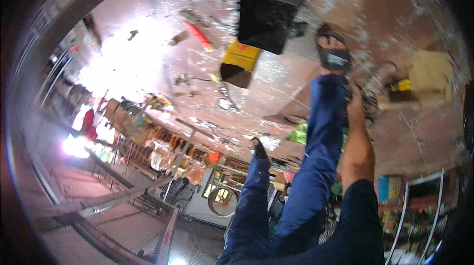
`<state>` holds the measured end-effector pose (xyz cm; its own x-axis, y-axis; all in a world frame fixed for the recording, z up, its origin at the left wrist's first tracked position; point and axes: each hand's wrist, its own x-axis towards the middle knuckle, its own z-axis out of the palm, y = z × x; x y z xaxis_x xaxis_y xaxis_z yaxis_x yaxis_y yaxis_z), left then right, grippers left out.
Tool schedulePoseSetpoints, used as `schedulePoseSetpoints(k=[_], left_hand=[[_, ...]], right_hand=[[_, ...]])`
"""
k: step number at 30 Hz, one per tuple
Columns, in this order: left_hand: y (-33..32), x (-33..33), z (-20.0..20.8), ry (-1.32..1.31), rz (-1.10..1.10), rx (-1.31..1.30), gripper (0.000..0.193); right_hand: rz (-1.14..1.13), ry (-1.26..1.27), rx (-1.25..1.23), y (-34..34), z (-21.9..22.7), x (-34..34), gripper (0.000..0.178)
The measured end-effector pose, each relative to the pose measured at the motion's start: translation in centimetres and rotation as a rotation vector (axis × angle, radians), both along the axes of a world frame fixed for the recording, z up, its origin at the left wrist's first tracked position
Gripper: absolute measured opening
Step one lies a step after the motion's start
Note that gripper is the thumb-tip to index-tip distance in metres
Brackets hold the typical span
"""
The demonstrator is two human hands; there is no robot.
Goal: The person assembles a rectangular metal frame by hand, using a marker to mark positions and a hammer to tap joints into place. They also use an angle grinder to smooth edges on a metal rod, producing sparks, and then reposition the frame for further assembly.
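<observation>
My right arm, in a dark sleeve, reaches forward along the outer side of my blue-trousered right leg (323,122). At its end my right hand (355,101) is beside the shin, its fingers curled and blurred. Something dark shows at the fingers, but what it is stays unclear. A tangled dark object (370,101) lies close by on the right. Beyond the hand is my right foot in a black sandal (336,61). My left hand is out of view.
A black open bin (264,20) and a yellow box (242,58) lie ahead on the littered floor, near a red-handled object (200,37). To the right is brown cardboard (432,77). A bright green item (298,134) lies by my leg. A metal ladder-like frame (402,220) stands lower right.
</observation>
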<state>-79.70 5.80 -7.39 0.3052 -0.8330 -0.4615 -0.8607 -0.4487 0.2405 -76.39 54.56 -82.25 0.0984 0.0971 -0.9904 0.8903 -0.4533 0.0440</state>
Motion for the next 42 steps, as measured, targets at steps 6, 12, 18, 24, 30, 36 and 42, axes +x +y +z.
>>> schedulePoseSetpoints(k=[6,12,18,24,30,36,42], left_hand=[[2.1,0.5,3.4,0.015,0.0,-0.033,0.077],[4.9,2.8,7.6,0.099,-0.023,-0.059,0.078],[5.1,7.6,9.2,0.304,-0.135,-0.072,0.079],[6.5,7.5,10.4,0.223,-0.202,-0.042,0.063],[7.1,7.9,11.5,0.285,-0.527,-0.512,0.08],[16.8,15.4,13.6,0.751,0.025,0.093,0.038],[16.3,11.1,6.0,1.855,0.719,0.398,0.024]], right_hand=[[0.177,-0.198,0.322,2.7,-1.3,0.5,0.057],[0.012,0.041,0.556,3.2,4.4,-4.8,0.058],[0.109,0.21,0.301,10.2,15.1,-10.4,0.071],[0.555,0.306,0.024,0.1,34.6,-23.5,0.069],[0.946,0.329,-0.441,-6.5,42.2,-25.0,0.068],[1.377,0.505,-0.56,-12.2,61.9,-25.8,0.03],[1.483,0.67,-0.565,-19.9,74.2,-22.0,0.022]])
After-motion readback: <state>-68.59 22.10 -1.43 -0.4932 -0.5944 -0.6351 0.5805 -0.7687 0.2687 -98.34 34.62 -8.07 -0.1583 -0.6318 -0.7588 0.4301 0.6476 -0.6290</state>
